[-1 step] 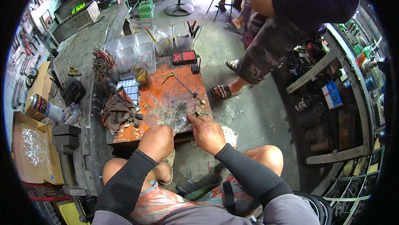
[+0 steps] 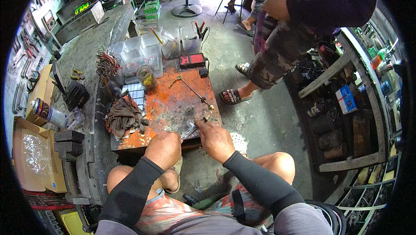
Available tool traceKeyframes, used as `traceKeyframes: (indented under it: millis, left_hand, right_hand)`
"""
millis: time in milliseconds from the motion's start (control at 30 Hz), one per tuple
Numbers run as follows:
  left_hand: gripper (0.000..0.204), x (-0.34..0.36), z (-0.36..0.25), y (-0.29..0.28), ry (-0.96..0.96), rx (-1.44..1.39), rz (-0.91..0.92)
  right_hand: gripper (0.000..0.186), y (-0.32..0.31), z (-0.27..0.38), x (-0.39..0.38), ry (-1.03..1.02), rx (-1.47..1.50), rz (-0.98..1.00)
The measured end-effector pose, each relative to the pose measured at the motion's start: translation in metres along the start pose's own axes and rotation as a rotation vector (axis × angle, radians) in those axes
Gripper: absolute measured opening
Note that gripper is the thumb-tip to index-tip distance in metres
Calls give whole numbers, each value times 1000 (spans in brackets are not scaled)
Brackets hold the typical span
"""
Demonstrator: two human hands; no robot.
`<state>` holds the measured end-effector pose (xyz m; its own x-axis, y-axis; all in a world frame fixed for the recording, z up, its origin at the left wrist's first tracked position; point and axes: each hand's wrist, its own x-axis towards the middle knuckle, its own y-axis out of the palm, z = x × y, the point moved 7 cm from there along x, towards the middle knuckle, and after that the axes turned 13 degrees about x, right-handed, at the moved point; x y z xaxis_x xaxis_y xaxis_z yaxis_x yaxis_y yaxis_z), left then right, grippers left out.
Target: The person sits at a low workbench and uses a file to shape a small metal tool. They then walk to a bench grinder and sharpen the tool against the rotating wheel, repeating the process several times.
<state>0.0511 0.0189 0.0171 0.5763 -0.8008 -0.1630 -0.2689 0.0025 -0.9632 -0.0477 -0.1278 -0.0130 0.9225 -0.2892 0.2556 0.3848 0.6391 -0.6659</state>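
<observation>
At the near edge of the orange worktable [image 2: 167, 105], the left hand [image 2: 164, 148] and right hand [image 2: 215, 138] pinch thin metal tweezers [image 2: 189, 132] between closed fingers.

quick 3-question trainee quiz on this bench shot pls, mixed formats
1. True or false: the left hand rests at the near edge of the orange work table.
2. What lies left of the stained patch: A) a crumpled brown rag B) a blue bucket C) a hammer?
3. What does the right hand pinch at its fingertips?

Key: 1 true. 2 A. 3 A small dark part, too small to identify; a thin metal tool lies between the hands.
</observation>
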Motion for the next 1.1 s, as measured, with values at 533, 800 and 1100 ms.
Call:
traceKeyframes:
  millis: [533,800,1100]
  left_hand:
    - [26,2,-4,9,30,8,40]
    - [22,3,0,2,59,69,-61]
    - [23,1,5,4,46,43,-80]
  right_hand:
    - [43,16,0,-8,79,-73,109]
    - [45,-1,2,8,40,-81,21]
    - [40,2,5,8,16,-45,0]
